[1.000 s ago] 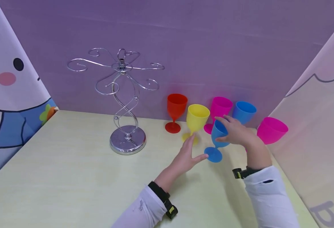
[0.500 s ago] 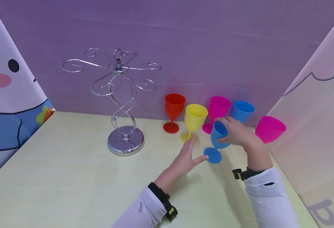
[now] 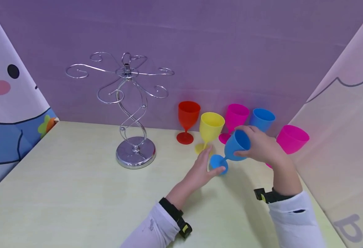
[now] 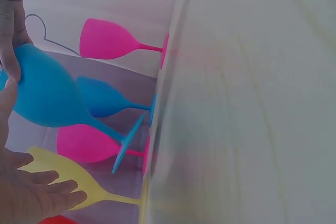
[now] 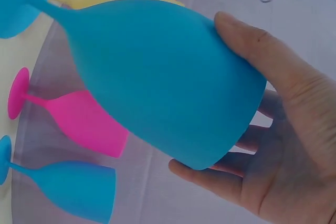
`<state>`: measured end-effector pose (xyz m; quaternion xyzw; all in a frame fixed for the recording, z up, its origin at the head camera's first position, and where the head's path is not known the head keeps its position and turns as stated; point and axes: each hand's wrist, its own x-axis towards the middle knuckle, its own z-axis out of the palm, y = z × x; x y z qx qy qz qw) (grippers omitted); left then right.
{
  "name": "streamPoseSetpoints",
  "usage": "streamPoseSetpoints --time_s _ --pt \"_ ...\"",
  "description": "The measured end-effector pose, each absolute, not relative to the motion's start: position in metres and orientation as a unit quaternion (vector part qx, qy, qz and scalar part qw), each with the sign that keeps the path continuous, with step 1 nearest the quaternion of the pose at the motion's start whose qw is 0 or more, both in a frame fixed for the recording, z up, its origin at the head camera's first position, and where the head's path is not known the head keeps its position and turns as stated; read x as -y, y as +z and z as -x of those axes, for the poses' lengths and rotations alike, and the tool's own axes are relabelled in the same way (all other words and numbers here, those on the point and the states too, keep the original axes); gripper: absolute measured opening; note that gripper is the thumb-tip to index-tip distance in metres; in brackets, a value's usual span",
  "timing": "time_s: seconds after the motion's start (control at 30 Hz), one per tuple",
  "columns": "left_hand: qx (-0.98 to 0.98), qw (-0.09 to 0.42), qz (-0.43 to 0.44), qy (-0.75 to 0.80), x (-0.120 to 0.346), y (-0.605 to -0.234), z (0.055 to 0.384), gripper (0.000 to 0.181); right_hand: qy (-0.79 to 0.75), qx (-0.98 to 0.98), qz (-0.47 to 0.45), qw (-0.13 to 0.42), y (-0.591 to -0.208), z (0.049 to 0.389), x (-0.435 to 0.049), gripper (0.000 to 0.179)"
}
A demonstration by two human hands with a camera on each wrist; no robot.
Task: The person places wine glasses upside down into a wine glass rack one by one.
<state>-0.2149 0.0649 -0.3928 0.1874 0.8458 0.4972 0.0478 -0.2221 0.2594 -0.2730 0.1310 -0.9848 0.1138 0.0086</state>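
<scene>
A blue plastic goblet point(image 3: 235, 147) is tilted over the table, its foot towards the left. My right hand point(image 3: 260, 144) grips it by the bowl near the rim, thumb on one side and fingers on the other, as the right wrist view point(image 5: 278, 103) shows. My left hand point(image 3: 197, 175) is beside the goblet's foot with thumb and fingers spread apart. In the left wrist view, the left fingers point(image 4: 58, 187) overlap the upright yellow goblet point(image 3: 211, 125), and the blue goblet's foot point(image 4: 128, 142) is tilted off the tabletop.
Along the back wall stand a red goblet point(image 3: 188, 115), a pink goblet point(image 3: 237, 115) and another blue goblet point(image 3: 262, 118). A second pink goblet point(image 3: 291, 139) stands at the right wall. To the left is a chrome stand point(image 3: 135, 153) with curled wire arms.
My right hand has tipped the blue goblet, swinging its foot left and up between my left thumb and fingers. My left hand has barely moved; the view has shifted slightly.
</scene>
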Motion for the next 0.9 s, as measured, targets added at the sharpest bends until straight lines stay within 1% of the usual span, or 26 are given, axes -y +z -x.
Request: streamPoseSetpoints --time_s 0.23,0.53,0.77,0.9 --pt "-0.834 0.041 -0.180 0.520 -0.061 -0.384 0.212 0.084 0.162 0.973 -0.149 0.065 -0.274 0.207 -0.258 0.084" --pt "-0.825 0.045 -0.177 0.535 -0.061 -0.376 0.206 0.076 0.243 0.939 -0.175 0.169 -0.289 0.199 -0.252 0.084" --pt "-0.787 0.058 -0.160 0.593 -0.060 -0.376 0.207 0.066 0.276 0.918 -0.175 0.224 -0.300 0.190 -0.249 0.084" --pt "-0.759 0.070 -0.166 0.626 -0.060 -0.377 0.209 0.061 0.309 0.905 -0.165 0.243 -0.308 0.185 -0.245 0.083"
